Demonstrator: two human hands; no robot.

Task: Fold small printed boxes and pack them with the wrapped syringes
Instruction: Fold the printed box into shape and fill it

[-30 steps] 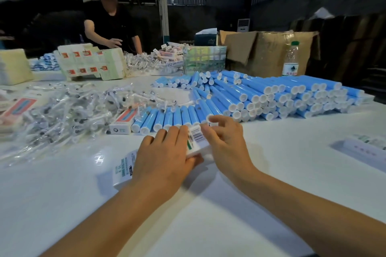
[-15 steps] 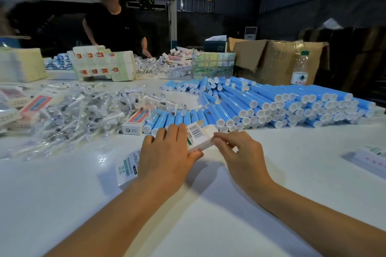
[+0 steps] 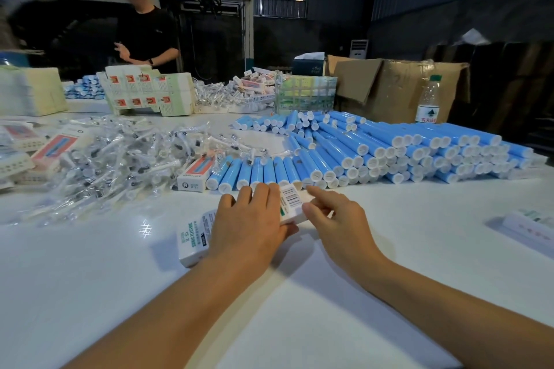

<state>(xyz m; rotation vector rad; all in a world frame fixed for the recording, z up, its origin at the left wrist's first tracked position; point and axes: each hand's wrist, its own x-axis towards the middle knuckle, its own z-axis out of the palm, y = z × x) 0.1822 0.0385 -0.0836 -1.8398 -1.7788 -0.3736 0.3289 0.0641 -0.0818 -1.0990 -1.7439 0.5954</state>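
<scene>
Printed box (image 3: 195, 241) lies at frame centre on the white table (image 3: 389, 219), long axis running lower left to upper right. Left hand (image 3: 250, 225) is laid over its middle, thumb curled at the near edge, gripping. Right hand (image 3: 335, 219) pinches the upper-right barcode end, nearer the flap to be closed.

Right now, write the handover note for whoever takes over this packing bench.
Left hand: laid over the small printed box, fingers curled round it, holding it on the white table.
Right hand: its fingers pinch the box's barcode end, working the flap.
Supplies: wrapped syringes heaped at the left; blue tubes stacked behind the box; flat box blanks at the far side.
Done: the box is formed. Whether it is filled cannot be told.
Left: close this end, then fold and pack further boxes from the syringe heap.
</scene>
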